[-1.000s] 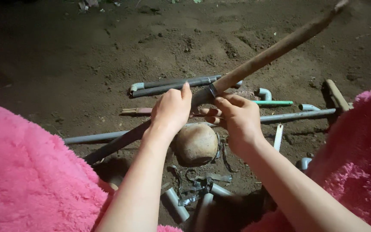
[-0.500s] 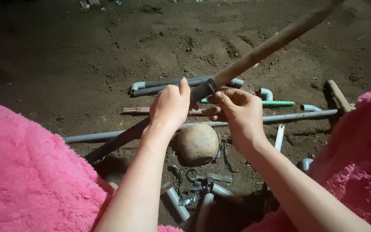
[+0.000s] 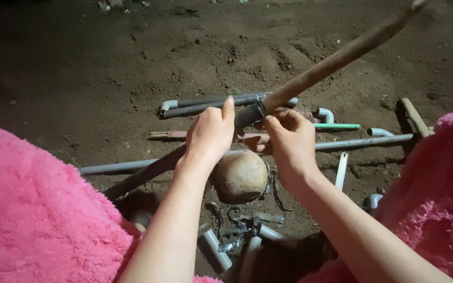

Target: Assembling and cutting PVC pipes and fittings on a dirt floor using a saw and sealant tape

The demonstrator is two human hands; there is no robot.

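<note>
**Both hands at the joint of a long stick and pipe**

I see my left hand (image 3: 212,133) wrapped around a dark grey pipe (image 3: 148,173), fingers closed on it, thumb up along its side. The pipe meets a brown wooden stick (image 3: 342,55) at a dark band (image 3: 258,108), and the two make one long axis running from lower left, near my pink fleece sleeve (image 3: 38,220), up to the upper right corner. My right hand (image 3: 289,144) sits just right of the band and below it, fingers curled with the fingertips pinching at the joint; I cannot tell whether they grip the band itself or something thin beside it. Both hands are at the joint, the left on the pipe side, the right under the stick side.

Directly below the band a round stone (image 3: 242,175) rests on the dirt ground (image 3: 106,68). Beyond the band lie two grey pipes (image 3: 205,105) side by side; right of it a green-tipped tube (image 3: 336,126) and a long grey pipe (image 3: 363,141). Short pipe pieces and metal scraps (image 3: 237,236) lie below the stone. Nothing crosses the stick's line.
</note>
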